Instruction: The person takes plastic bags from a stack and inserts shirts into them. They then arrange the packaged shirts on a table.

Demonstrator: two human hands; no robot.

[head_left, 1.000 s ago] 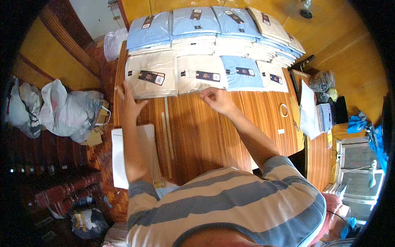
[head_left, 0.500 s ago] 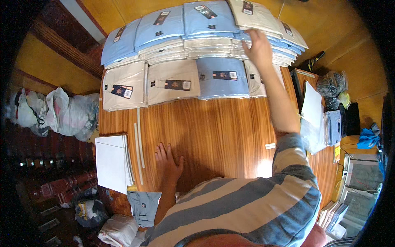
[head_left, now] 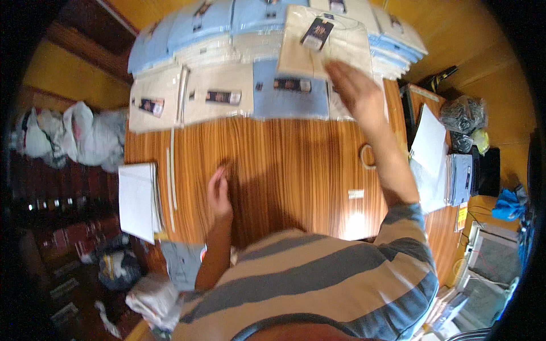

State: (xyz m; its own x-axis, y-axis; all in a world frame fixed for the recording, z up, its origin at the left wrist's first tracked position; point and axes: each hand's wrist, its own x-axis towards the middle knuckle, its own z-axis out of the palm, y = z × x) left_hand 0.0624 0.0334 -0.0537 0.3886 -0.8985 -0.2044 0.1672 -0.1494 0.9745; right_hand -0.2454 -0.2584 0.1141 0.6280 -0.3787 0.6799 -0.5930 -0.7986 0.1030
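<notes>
A beige folded garment (head_left: 341, 48) in a clear bag, with a dark tag, hangs tilted over the far rows. My right hand (head_left: 361, 96) grips its near edge; the fingertips are partly hidden and blurred. My left hand (head_left: 220, 193) holds nothing, with its fingers stretched out over the wooden table (head_left: 273, 170), left of the middle. Beyond the lifted garment stand stacks of bagged blue and beige garments (head_left: 207, 25). In front of them lies a row with two beige garments (head_left: 219, 102), a blue one (head_left: 284, 102) and another, partly hidden by my right hand.
White sheets (head_left: 136, 199) lie in a pile at the table's left edge, beside pale strips (head_left: 172, 176). A small ring (head_left: 368, 156) rests near my right forearm. More white sheets (head_left: 429, 142) and a folded blue bundle (head_left: 459, 173) sit at the right. Plastic bags (head_left: 94, 139) stand at the left.
My right hand has lifted a beige bagged garment off the right-hand stack and brought it nearer and left. My left hand has risen from lying spread on the table and turned edge-on.
</notes>
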